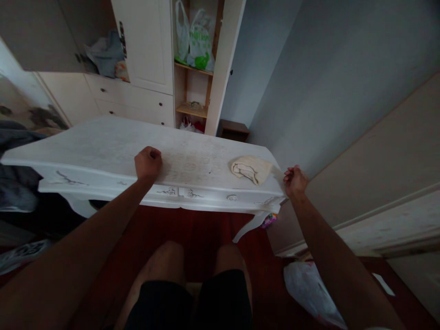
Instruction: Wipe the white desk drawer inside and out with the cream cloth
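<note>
The table (103,146), white with a scuffed top, stands across the view just before the person's knees, its far side toward a wardrobe (144,46). The left hand (147,162) rests on the top near the front edge, fingers clenched into a fist with nothing in it. The right hand (294,180) is at the table's right end, by the corner, fingers curled in. From this angle I cannot tell whether they clasp the edge or only lie against it. A folded cloth (250,168) lies loose on the top, near the right hand but apart from it.

By my reading, the step in hand is taking hold of the table, one hand mid-front and one at the end. Any shift from here would call for the left fist to open and get a real grip, and for the top to stay level, since the cloth is free to slide. A white bag (309,288) lies on the floor under the right arm.
</note>
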Demonstrator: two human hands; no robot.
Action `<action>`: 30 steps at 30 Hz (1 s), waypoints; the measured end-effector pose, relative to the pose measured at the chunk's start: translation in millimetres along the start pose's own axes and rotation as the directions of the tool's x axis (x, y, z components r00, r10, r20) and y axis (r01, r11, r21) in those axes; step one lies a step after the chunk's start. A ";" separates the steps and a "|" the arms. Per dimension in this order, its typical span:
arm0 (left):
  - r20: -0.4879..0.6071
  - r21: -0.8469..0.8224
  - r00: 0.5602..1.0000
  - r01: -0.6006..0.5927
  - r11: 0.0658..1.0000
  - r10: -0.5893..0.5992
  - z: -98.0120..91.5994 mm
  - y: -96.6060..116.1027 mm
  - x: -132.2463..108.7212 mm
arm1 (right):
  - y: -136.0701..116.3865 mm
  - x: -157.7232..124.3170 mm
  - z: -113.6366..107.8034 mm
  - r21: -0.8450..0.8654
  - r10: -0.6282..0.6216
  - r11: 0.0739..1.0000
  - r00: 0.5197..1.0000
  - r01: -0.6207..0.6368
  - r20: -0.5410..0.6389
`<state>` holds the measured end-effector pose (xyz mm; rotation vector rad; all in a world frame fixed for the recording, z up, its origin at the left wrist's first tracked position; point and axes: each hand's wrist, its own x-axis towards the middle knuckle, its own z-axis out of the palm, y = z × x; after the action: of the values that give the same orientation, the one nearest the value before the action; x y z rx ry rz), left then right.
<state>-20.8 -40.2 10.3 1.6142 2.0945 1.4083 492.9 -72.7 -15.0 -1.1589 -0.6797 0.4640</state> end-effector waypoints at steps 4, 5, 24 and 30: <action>0.007 0.018 1.000 -0.015 1.000 0.015 0.5 -2.2 -0.1 | 0.6 0.5 0.1 -0.003 0.003 1.000 1.000 -0.003 0.000; 0.008 0.023 1.000 -0.024 0.999 0.024 0.8 -2.9 0.0 | 0.8 0.5 0.2 -0.002 0.010 1.000 1.000 -0.010 -0.005; -0.007 0.073 0.993 -0.117 0.990 0.118 8.9 -11.5 3.1 | 6.5 8.1 0.4 0.050 -0.016 0.999 0.999 0.018 -0.048; -0.037 0.032 0.990 -0.133 0.991 0.134 10.8 -14.0 4.6 | 3.8 4.3 -2.2 0.038 0.005 0.999 1.000 -0.004 -0.018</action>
<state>-25.7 -29.9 -4.1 1.7834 2.0725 1.4665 497.5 -70.1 -18.0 -1.1282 -0.6505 0.4680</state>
